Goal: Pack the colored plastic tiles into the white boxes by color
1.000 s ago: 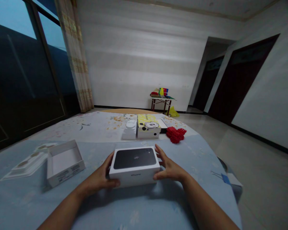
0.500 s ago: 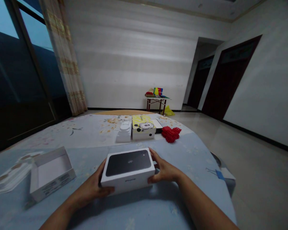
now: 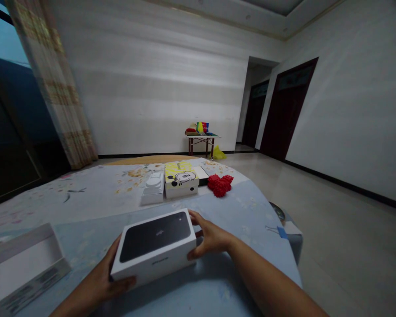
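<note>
A white phone box with a black phone pictured on its lid [image 3: 155, 246] is held between both hands just above the blue cloth-covered table [image 3: 251, 211]. My left hand [image 3: 110, 275] grips its left end, thumb on the front face. My right hand [image 3: 209, 237] clasps its right end, fingers curled round the side. The box is tilted, its left end nearer me.
An open, hollow white box half [image 3: 23, 264] lies at the left. Farther back stand a white box [image 3: 153, 189], a yellow cartoon box [image 3: 181, 180] and a red knitted thing [image 3: 220, 184]. The table's right edge drops to the floor. A small table [image 3: 201, 138] stands by the far wall.
The view has swung to the right, so everything sits farther left in frame. The phone box, held in both hands, has moved left and tilted.
</note>
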Tool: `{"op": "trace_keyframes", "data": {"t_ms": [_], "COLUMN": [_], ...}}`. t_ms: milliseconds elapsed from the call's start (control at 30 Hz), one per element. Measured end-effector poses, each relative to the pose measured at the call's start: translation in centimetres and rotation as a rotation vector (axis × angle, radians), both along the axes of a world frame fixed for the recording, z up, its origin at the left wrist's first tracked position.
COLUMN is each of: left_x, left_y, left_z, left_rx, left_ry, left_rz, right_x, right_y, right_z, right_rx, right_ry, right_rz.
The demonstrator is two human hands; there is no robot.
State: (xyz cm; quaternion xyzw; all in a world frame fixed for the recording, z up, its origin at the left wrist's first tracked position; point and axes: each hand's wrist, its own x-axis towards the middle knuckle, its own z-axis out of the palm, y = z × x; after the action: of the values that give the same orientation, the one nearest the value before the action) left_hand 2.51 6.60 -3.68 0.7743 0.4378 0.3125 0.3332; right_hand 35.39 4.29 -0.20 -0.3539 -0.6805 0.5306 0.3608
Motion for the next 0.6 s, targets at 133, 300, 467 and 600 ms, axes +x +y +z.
{"op": "trace_keyframes", "data": {"t_ms": [133,300,467,600], "left_x": [-0.05,-0.12,-0.54,-0.54], "left_y": [0.14,-0.02,0.09,0.14], "left_z": [-0.49,-0.76,-0.68,-0.61], "left_rx": [0.007,0.021,0.008,0.007], "left_ry": [0.035,0.024,0.06,0.094], "left_rz": [0.014,0.055,0.047,0.049], "right_x": [0.13,0.02,0.06,0.23], "right_y": [-0.09,-0.11,-0.1,-0.39], "right_z": [0.56,0.98,0.89,0.85], "right_rx": [-0.016,0.072,0.097,0.102], "right_ry": [-0.054,-0.069,-0.104,-0.107], "right_rz": [-0.012,-0.007,-0.021,-0.026]}}
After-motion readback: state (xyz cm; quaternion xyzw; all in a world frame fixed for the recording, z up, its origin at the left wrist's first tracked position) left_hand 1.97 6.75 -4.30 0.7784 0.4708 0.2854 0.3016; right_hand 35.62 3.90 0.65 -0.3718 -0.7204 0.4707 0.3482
